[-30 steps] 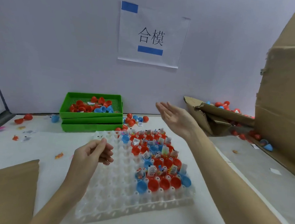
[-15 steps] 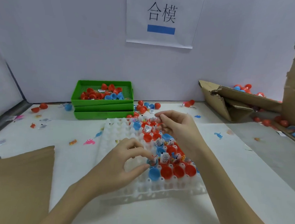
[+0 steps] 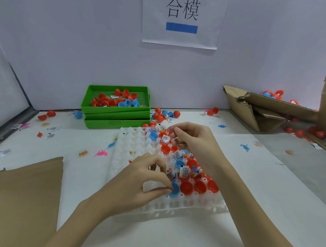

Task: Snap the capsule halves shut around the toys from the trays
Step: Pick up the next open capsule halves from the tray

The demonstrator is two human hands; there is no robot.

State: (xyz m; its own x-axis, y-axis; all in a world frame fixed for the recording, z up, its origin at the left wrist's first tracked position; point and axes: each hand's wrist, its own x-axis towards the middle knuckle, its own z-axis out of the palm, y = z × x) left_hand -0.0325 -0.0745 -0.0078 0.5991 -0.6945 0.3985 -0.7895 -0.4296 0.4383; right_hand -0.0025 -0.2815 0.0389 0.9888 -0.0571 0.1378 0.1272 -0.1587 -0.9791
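A white cup tray (image 3: 131,140) lies in front of me; its right part holds red capsule halves (image 3: 186,188), blue halves and small toy packets (image 3: 184,172). My left hand (image 3: 143,180) pinches the rim of a blue capsule half (image 3: 175,189) in a near row between thumb and forefinger. My right hand (image 3: 193,141) hovers over the tray's far rows with its fingers curled and fingertips together beside a toy packet (image 3: 165,139); whether it holds anything is hidden.
Stacked green trays (image 3: 115,119) with loose capsule halves stand behind the white tray. A torn cardboard box (image 3: 261,112) with capsules lies at the back right. Brown cardboard (image 3: 22,192) covers the near left. Loose capsules, toys and packets are scattered on the table.
My right hand came back from the open reach toward the box and curled over the tray's far rows. My left hand dropped onto the tray and took the blue half's rim.
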